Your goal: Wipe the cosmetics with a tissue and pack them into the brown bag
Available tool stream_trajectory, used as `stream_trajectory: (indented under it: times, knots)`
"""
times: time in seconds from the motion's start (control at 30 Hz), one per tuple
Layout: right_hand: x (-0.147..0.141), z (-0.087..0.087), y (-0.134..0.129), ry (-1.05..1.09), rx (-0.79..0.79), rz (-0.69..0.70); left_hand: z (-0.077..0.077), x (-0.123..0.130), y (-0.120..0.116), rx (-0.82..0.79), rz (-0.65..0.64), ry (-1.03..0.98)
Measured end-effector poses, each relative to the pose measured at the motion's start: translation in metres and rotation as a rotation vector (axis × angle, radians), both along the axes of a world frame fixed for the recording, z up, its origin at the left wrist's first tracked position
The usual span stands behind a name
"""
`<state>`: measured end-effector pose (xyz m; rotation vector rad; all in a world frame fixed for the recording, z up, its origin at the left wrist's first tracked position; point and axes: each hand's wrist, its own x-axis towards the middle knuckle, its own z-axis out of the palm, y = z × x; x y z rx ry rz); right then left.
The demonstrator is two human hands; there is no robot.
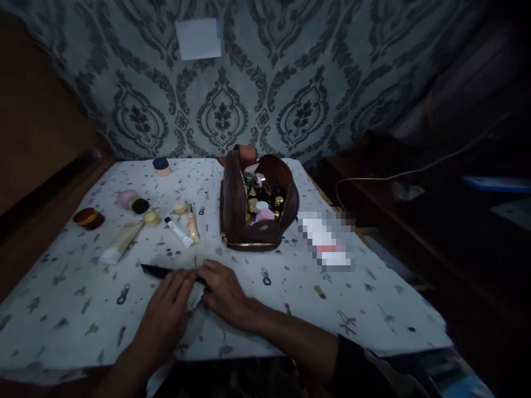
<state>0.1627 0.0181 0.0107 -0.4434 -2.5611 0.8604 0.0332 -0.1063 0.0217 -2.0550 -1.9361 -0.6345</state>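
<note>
A long, thin black object [154,270] lies between my hands, just above the patterned white cloth [290,309]. My left hand [168,304] has its fingers wrapped over the middle of it. At its right end, my right hand [222,290] closes its fingers round it. Something white, perhaps a cloth or tissue, shows between the hands below it. Ahead and a little right stands an unzipped brown bag [234,207], filled with small bottles and jars. Left of the bag lie a white tube [178,232] and a slim yellowish tube [193,225].
On the left are a cream tube [121,242], a dark red jar [88,218], a pink bottle [128,198] and small yellow-lidded jars [151,218]. A blue-lidded jar [161,167] stands near the back. A blurred white packet [326,240] lies right of the bag.
</note>
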Motion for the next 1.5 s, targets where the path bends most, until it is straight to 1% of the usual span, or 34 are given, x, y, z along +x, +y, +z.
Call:
stream_trajectory:
  times: [0.07, 0.17, 0.3, 0.43, 0.53, 0.63, 0.77, 0.97, 1.1, 1.17, 1.23, 1.37, 1.43, 1.5]
  knots:
    - [0.0, -0.002, 0.001, 0.028, -0.008, -0.002, -0.002, 0.003, 0.002, -0.026, 0.018, -0.034]
    - [-0.001, -0.004, 0.001, 0.065, -0.008, 0.013, -0.001, -0.003, 0.001, -0.031, 0.023, -0.054]
    - [-0.002, -0.003, 0.001, 0.076, -0.018, 0.009, 0.005, -0.025, -0.004, -0.01, 0.049, -0.031]
    - [-0.001, -0.001, 0.0, 0.075, -0.016, 0.009, 0.007, -0.051, -0.015, 0.021, 0.146, -0.037]
    - [-0.001, 0.001, 0.0, 0.056, 0.002, 0.018, 0.007, -0.063, -0.022, 0.001, 0.2, -0.022]
    - [0.001, 0.005, -0.001, 0.035, 0.037, 0.051, 0.007, -0.067, -0.025, -0.008, 0.214, 0.013]
    - [0.002, 0.008, -0.001, 0.029, 0.088, 0.06, 0.005, -0.068, -0.027, 0.012, 0.189, 0.053]
    - [0.001, 0.003, 0.001, 0.005, 0.103, 0.08, 0.004, -0.07, -0.03, -0.014, 0.228, 0.058]
    - [0.0, 0.002, 0.002, -0.005, 0.066, 0.065, 0.01, -0.067, -0.026, -0.026, 0.209, 0.054]
    - [0.001, 0.004, 0.001, -0.011, 0.054, 0.052, 0.013, -0.06, -0.021, -0.02, 0.186, 0.067]
    - [0.002, 0.006, 0.0, -0.019, 0.052, 0.048, 0.014, -0.049, -0.014, -0.01, 0.135, 0.073]
    - [0.003, 0.007, 0.0, -0.05, 0.059, 0.055, 0.006, -0.02, -0.004, -0.027, -0.007, 0.07]
    - [0.003, 0.005, 0.002, -0.051, 0.042, 0.069, 0.0, -0.008, -0.002, -0.046, -0.02, 0.078]
    - [0.003, 0.003, 0.004, -0.027, 0.017, 0.091, -0.003, 0.0, -0.003, -0.057, -0.001, 0.092]
